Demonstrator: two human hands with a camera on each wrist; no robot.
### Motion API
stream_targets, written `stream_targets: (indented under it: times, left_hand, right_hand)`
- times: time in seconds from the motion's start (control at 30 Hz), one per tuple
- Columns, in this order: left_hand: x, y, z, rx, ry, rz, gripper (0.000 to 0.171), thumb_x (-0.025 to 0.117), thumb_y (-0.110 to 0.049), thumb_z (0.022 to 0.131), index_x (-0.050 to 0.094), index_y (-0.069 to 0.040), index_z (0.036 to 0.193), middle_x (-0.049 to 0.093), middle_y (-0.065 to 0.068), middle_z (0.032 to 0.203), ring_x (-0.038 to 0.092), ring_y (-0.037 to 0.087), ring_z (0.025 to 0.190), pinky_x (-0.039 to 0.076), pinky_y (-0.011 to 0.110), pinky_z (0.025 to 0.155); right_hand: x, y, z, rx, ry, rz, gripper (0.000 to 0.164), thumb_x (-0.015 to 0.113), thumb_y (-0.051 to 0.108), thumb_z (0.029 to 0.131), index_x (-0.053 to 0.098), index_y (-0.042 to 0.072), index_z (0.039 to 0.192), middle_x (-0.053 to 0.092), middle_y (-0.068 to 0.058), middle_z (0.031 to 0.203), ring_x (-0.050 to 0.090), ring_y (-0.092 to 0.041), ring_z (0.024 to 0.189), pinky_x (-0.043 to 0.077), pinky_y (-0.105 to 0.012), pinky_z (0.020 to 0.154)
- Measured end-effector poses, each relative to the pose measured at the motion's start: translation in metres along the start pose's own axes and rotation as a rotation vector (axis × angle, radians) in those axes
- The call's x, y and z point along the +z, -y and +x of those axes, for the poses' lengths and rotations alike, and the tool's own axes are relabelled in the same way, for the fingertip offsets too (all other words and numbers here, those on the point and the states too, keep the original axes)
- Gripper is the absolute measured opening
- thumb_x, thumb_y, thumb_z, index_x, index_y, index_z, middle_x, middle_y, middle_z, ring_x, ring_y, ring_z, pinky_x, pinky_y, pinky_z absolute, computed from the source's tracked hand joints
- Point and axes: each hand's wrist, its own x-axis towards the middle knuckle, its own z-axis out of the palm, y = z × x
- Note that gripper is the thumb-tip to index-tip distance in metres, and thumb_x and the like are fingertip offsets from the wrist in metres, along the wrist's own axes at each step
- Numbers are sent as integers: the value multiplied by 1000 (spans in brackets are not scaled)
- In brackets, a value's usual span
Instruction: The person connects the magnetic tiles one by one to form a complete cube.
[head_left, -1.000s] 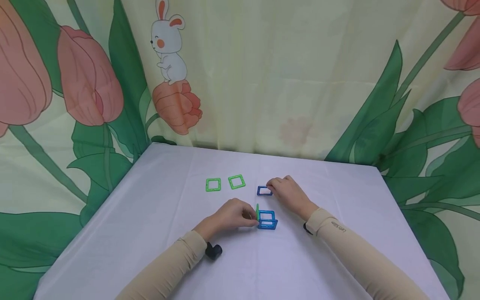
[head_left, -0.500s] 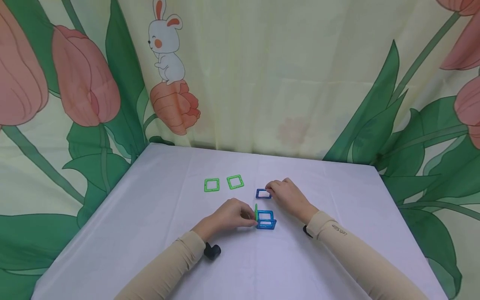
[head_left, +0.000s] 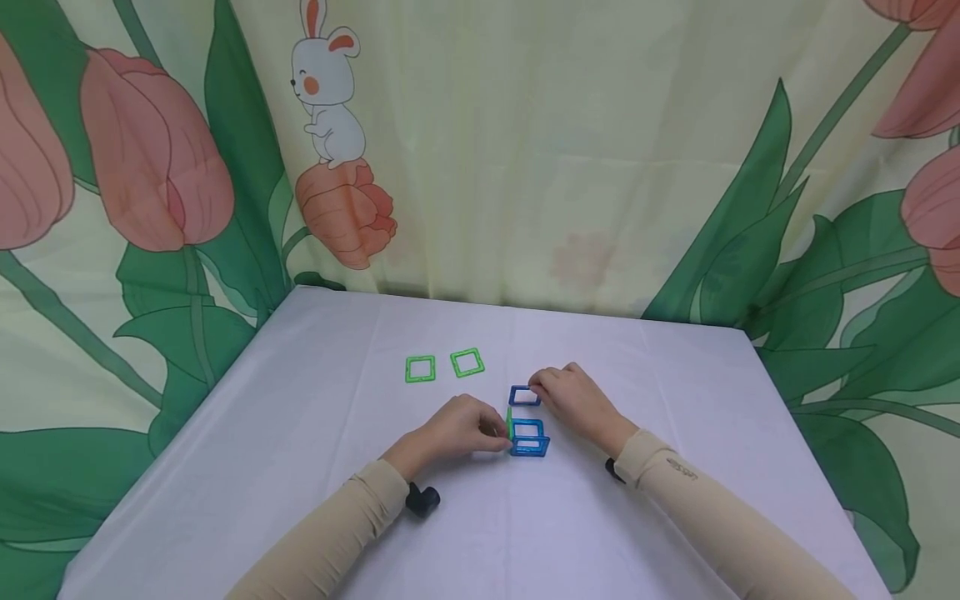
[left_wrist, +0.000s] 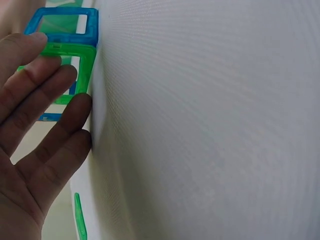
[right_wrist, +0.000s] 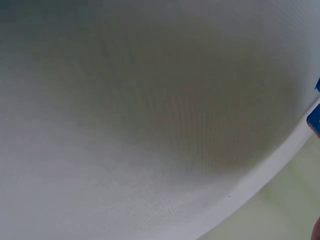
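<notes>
Only head view — right hand (head_left: 573, 402) pinches dark-blue frame (head_left: 522, 404).

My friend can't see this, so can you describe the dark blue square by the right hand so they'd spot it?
On the white table before the tulip backdrop, find the right hand. At its fingertips is a hollow square, the dark blue frame. Unlike the lighter blue frames nearer the person and the green frames, it's deep, dark blue.

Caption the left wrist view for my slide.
Left hand at a green square frame, blue frame against its edge, white cloth alongside.
</notes>
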Motion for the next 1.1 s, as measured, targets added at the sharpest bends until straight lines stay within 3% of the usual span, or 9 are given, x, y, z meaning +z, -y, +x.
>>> stream_targets:
  times: [0.4,1.1]
  left_hand:
    - [-2,2,1,-5,-17,-11,8,76,-39,80,74,-32,85,67,-21,75,62,3,68,50,24,57]
    - [0,0,0,-26,13,-21,8,75,-40,80,73,-33,84,67,-20,76,61,3,68,50,25,57]
  right_hand:
    - [-6,3,-4,-71,-28,-21,15,68,19,89,68,12,102,71,3,93,61,-6,78,45,-29,80]
    - [-3,8,-13,-48,26,7,15,68,19,89,69,15,104,72,5,96,63,-4,86,45,-29,84]
